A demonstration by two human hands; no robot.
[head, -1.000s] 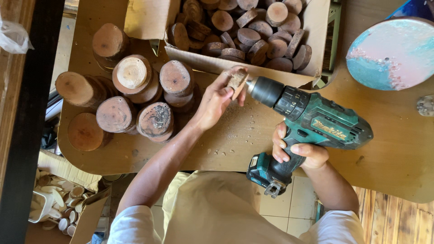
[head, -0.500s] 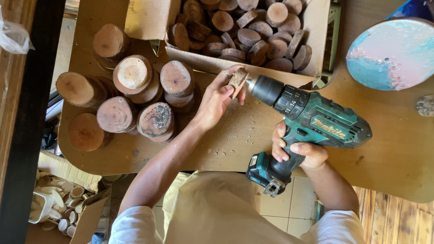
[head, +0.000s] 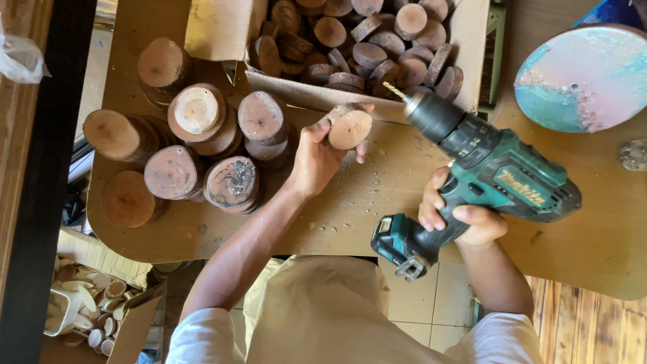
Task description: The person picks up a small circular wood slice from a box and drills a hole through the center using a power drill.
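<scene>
Wooden disc (head: 349, 127) pinched in left hand (head: 315, 158); right hand (head: 461, 219) grips green drill (head: 485, 175).

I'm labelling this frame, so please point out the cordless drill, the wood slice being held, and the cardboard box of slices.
cordless drill (head: 502, 178), head view, on its green body.
wood slice (head: 350, 128), head view, on its flat cut face.
cardboard box (head: 306, 94), head view, on its front wall.
</scene>
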